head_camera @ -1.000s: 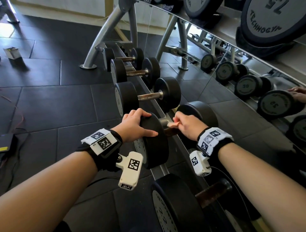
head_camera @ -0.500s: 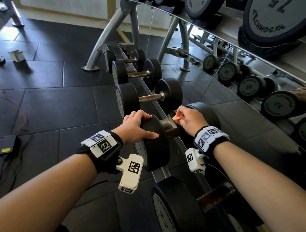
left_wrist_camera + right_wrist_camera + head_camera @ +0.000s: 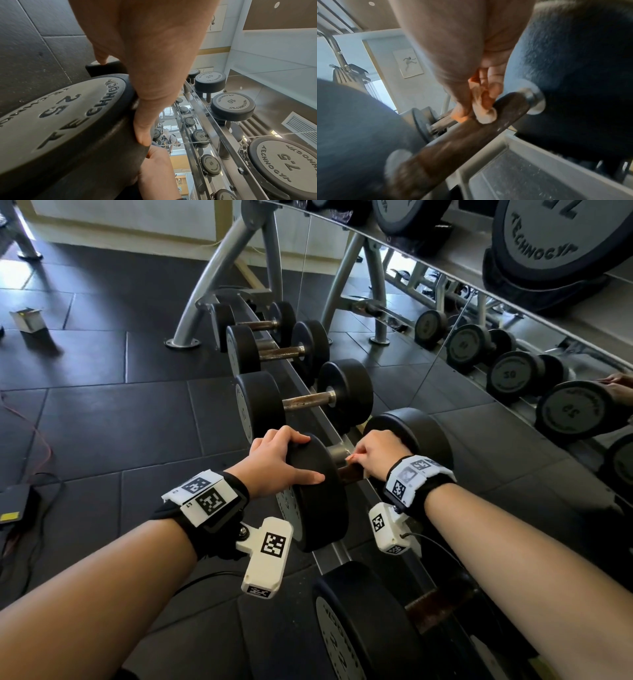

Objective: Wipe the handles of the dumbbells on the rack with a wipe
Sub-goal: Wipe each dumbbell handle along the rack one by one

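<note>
You are standing over a dark rubber-tiled gym floor [image 3: 102,422], with a long mirror [image 3: 513,344] running along the wall behind the low dumbbell rack [image 3: 329,556]. A grey steel frame leg [image 3: 209,285] rises from the floor at the far end of the rack, and heavier discs sit on an upper tier at the top right. Black round-headed dumbbells lie side by side in a row on the rack, their rusty brown handles crossing the rails.

The dumbbell [image 3: 318,491] you are working on is the fourth from the far end; the left wrist view shows its end face stamped 25. Your left hand [image 3: 277,463] is draped over the top of its near head, fingers bent over the rim and the thumb [image 3: 144,129] pressed along the rubber edge, gripping the head. Your right hand [image 3: 380,455] is down between the two heads, fingers curled, pinching a small bunched pale orange wipe [image 3: 485,109] against the top of the handle [image 3: 471,135], closer to the far head than to the near one. The wipe touches the brown bar; the right wrist view is blurred there.

Off to the left on the floor lie a small box [image 3: 27,320], a red cable [image 3: 41,440] and a dark device [image 3: 15,505].
</note>
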A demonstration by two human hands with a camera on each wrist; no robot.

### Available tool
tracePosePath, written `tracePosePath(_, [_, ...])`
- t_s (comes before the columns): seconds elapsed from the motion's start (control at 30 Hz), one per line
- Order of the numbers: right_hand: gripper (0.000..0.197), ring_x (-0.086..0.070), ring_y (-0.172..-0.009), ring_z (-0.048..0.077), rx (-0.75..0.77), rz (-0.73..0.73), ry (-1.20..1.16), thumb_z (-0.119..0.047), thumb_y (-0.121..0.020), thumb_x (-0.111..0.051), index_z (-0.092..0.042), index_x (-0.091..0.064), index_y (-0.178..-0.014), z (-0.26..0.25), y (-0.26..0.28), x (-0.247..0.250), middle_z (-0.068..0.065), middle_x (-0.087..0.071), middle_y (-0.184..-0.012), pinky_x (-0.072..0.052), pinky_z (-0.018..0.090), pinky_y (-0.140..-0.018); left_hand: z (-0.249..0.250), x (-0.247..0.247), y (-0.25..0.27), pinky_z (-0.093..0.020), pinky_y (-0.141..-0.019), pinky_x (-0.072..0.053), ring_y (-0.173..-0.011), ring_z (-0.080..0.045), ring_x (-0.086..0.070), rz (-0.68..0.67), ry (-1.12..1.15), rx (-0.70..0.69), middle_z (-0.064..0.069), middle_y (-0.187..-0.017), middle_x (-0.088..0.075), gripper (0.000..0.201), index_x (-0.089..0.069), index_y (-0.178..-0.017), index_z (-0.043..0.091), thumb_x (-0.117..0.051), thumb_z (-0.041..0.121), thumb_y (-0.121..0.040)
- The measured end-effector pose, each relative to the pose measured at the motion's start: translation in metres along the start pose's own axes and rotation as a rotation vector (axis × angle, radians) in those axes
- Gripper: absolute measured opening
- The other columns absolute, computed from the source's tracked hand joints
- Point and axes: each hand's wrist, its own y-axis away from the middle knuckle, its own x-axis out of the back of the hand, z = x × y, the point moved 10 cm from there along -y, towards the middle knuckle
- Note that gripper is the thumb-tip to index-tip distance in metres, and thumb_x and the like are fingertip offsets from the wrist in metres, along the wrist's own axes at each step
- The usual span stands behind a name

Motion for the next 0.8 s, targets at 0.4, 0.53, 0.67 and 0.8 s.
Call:
tracePosePath(0.4, [0.017, -0.069, -0.084, 0.018, -0.037, 0.023, -0.023, -0.028, -0.095, -0.063, -0.014, -0.075, -0.095, 0.003, 0.003, -0.003, 0.004, -0.072, -0.086, -0.055, 0.030, -0.078, -0.002, -0.001, -0.003, -0.040, -0.105, -0.030, -0.117, -0.012, -0.026, 0.005, -0.013, -0.003, 0.011, -0.122, -0.036, 0.070, -0.042, -0.130, 0.040, -0.081, 0.046, -0.072])
tracePosePath(0.53, [0.016, -0.067, -0.067, 0.004, 0.122, -0.081, -0.172, -0.024, -0.096, -0.061, -0.016, -0.075, -0.093, -0.030, 0.014, -0.023, -0.004, -0.069, -0.077, -0.051, 0.019, -0.062, -0.001, 0.000, -0.002, -0.040, -0.104, -0.030, -0.118, -0.013, -0.026, 0.008, -0.019, -0.008, 0.010, -0.123, -0.036, 0.071, -0.041, -0.131, 0.039, -0.081, 0.045, -0.072])
tracePosePath(0.67, [0.011, -0.066, -0.071, 0.006, -0.001, -0.001, -0.128, -0.024, -0.093, -0.066, -0.016, -0.075, -0.092, 0.001, 0.009, -0.003, -0.003, -0.071, -0.078, -0.052, 0.021, -0.066, -0.002, 0.000, -0.002, -0.040, -0.104, -0.030, -0.117, -0.013, -0.026, 0.006, -0.016, -0.008, 0.010, -0.122, -0.037, 0.071, -0.042, -0.131, 0.039, -0.081, 0.045, -0.072])
tracePosePath(0.8, [0.013, -0.069, -0.079, 0.013, -0.072, 0.056, -0.104, -0.020, -0.093, -0.066, -0.013, -0.077, -0.091, 0.014, 0.006, 0.005, -0.001, -0.072, -0.079, -0.057, 0.031, -0.082, -0.003, 0.000, -0.004, -0.038, -0.104, -0.030, -0.117, -0.013, -0.026, 0.016, -0.032, -0.011, 0.010, -0.122, -0.038, 0.071, -0.042, -0.131, 0.039, -0.081, 0.047, -0.072])
